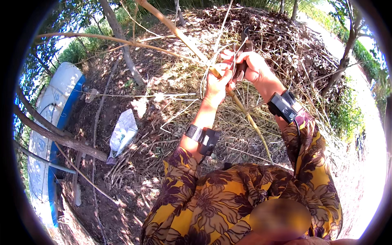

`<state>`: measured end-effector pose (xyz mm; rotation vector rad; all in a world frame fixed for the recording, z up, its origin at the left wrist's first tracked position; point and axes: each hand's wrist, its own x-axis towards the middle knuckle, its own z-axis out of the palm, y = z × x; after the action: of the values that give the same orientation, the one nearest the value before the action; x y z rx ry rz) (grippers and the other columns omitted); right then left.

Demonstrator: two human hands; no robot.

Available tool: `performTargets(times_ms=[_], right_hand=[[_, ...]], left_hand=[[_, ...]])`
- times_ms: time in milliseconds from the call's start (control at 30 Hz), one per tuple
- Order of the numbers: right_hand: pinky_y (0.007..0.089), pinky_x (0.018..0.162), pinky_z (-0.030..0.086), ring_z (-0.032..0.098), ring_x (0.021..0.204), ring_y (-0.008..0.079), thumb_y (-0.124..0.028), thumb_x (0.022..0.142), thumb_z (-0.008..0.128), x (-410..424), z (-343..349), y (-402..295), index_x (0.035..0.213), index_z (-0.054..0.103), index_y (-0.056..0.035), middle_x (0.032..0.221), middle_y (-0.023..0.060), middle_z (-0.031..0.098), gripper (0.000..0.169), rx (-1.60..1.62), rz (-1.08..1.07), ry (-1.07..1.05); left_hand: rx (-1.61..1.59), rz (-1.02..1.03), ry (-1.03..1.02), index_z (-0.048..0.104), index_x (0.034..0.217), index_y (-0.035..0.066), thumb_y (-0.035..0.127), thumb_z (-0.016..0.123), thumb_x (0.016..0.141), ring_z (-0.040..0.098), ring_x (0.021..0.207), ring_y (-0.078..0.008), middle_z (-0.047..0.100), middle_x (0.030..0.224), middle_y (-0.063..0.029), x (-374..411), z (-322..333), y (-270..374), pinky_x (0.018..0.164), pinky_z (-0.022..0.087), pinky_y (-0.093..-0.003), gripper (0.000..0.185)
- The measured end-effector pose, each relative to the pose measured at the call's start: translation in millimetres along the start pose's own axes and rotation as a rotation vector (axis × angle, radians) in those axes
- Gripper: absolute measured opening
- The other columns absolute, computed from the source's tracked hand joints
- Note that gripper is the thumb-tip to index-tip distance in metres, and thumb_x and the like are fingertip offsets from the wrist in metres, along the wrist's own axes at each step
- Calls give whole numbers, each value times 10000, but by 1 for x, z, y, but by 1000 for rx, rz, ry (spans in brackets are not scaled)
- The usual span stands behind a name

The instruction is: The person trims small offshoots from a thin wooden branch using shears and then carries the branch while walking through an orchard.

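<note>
My left hand [218, 84] is closed around pale thin strips, beside the yellowish branch [252, 122] that slants past both hands. My right hand [252, 65] touches the left and grips a dark hand tool [246, 44], perhaps a knife or pruning shears; its exact kind is unclear. Pale strips of cord or peeled stem [204, 80] loop around the branch near my left fingers and rise above them. The fingers partly hide where the strips, tool and branch meet.
A blue and white boat [43, 144] lies at the left behind dark branches [61, 139]. A crumpled white bag [124, 131] sits on the ground near cut sticks. Dry leaves [284, 43] are heaped beyond my hands. A tree trunk [344, 61] leans at the right.
</note>
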<state>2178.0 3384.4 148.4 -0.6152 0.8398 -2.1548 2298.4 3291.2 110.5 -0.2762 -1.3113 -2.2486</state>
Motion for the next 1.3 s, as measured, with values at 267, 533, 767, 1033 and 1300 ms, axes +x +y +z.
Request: performTargets(times_ms=[267, 533, 767, 1033, 1300], right_hand=[[386, 686, 541, 595, 783, 357, 144, 645, 448, -4, 1, 13, 643, 502, 56, 777, 179, 538, 103, -242, 73, 203], [321, 720, 420, 515, 713, 176, -82, 780, 509, -49, 47, 40, 768, 550, -28, 730, 41, 548, 69, 35, -52, 27], [301, 611, 482, 573, 636, 203, 45, 692, 537, -66, 60, 40, 826, 575, 15, 705, 89, 589, 143, -128, -181, 50], [335, 863, 401, 514, 965, 185, 33, 647, 523, -113, 59, -1, 1154, 468, 21, 1029, 105, 549, 509, -320, -229, -51], [455, 1081, 191, 325, 1286, 290, -37, 516, 573, -203, 24, 17, 1394, 232, -54, 1349, 156, 388, 942, -474, 106, -151]], left_hand=[[-87, 80, 3, 524, 970, 60, 102, 553, 880, 401, 459, -41, 493, 676, 12, -2, -36, -6, 389, 335, -200, 103], [56, 114, 109, 530, 875, 52, 141, 541, 900, 432, 459, -62, 509, 616, 0, 4, -48, -22, 400, 351, -209, 92], [-40, 70, 152, 544, 997, 43, 149, 522, 909, 458, 443, -76, 568, 664, -46, 6, -50, -24, 387, 361, -217, 140], [59, 61, 155, 525, 1039, 27, 238, 488, 927, 412, 401, -66, 588, 692, -90, 8, -49, -10, 364, 339, -201, 242], [207, 67, 328, 570, 925, -2, 158, 499, 907, 439, 365, -107, 546, 583, -64, 19, -64, -14, 301, 336, -226, 176]])
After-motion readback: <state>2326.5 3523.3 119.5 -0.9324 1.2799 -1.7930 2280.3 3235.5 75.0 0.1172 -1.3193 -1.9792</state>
